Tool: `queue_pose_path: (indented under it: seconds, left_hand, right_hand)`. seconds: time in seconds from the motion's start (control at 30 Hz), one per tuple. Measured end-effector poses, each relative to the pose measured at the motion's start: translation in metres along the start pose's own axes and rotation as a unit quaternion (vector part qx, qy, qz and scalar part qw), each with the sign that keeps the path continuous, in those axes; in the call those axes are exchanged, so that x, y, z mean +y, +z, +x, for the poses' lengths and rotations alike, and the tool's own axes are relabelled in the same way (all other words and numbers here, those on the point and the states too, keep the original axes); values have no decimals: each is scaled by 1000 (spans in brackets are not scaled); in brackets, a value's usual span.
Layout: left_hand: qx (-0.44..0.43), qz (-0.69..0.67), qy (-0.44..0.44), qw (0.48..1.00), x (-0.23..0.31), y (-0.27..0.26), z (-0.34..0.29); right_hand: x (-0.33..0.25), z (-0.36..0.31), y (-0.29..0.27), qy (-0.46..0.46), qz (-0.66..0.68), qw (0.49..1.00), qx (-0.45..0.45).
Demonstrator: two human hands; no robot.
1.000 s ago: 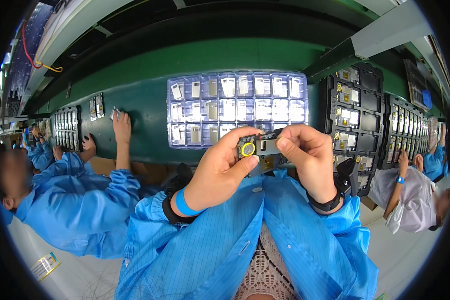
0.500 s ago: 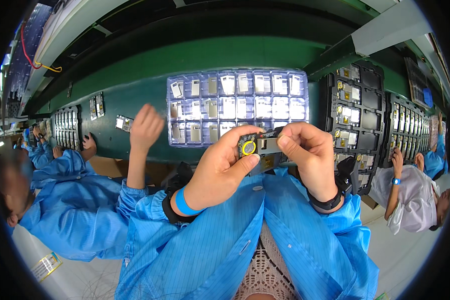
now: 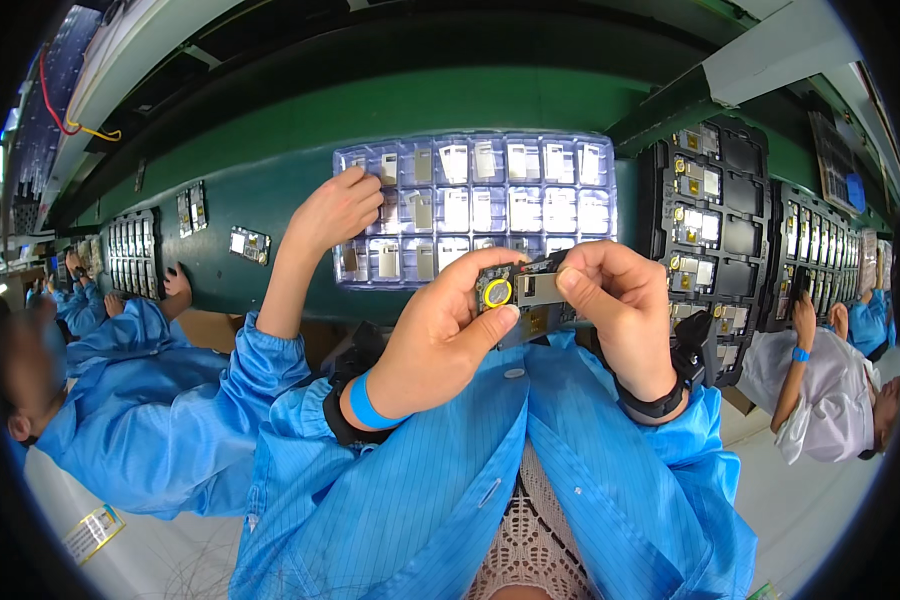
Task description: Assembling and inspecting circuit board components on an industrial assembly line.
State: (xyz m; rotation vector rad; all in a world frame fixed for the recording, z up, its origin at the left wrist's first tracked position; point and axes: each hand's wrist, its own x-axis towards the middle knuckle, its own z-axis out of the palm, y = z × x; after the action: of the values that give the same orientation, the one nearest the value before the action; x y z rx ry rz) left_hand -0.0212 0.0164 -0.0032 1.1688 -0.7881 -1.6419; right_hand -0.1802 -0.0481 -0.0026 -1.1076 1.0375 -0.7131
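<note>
In front of my chest, my left hand (image 3: 448,325) grips a small dark circuit board (image 3: 523,325) by its left end. A round coin cell with a yellow rim (image 3: 497,292) sits on that end, close to my thumb. My right hand (image 3: 615,310) pinches a flat silver metal cover (image 3: 538,289) between thumb and fingers. The cover lies over the board's upper part; whether it is seated cannot be made out. Just beyond my hands stands a clear compartment tray (image 3: 420,286) holding several similar silver covers.
A co-worker's hand (image 3: 336,208) is at the tray's left side. Black trays (image 3: 741,200) with boards stand to the right, near another person's hand (image 3: 803,318). A loose board (image 3: 250,245) lies on the green bench (image 3: 280,280) at left. A metal post (image 3: 770,60) slants overhead.
The co-worker's hand on the left has moved right and away from me, onto the tray's left compartments. My own hands and the board stay nearly still.
</note>
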Motion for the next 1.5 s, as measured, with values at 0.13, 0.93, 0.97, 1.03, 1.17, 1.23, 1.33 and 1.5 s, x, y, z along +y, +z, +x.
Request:
queue_pose_path:
  seconds: [0.13, 0.93, 0.97, 1.03, 1.17, 1.23, 1.33, 1.5]
  left_hand:
    - [-2, -6, -3, 1000, 1, 1, 0]
    - [98, 29, 60, 993, 1, 11, 4]
    - [94, 29, 58, 993, 1, 11, 4]
    - [97, 31, 67, 992, 0, 11, 5]
    - [96, 36, 80, 992, 0, 10, 6]
    - [96, 40, 78, 991, 1, 11, 6]
    - [98, 42, 74, 992, 3, 11, 7]
    - [98, 48, 79, 991, 1, 11, 8]
  right_hand:
    - [2, 0, 0, 0, -4, 1000, 3]
    - [-3, -5, 10, -249, -254, 926, 128]
    - [-3, -5, 10, -250, -253, 926, 130]
    - [-2, -3, 9, -273, -290, 908, 129]
    - [-3, -2, 10, -290, -288, 903, 135]
    - [-5, -2, 11, -276, -275, 908, 158]
    - [-5, -1, 9, -268, -278, 910, 148]
    - [-8, -2, 7, -257, -286, 912, 141]
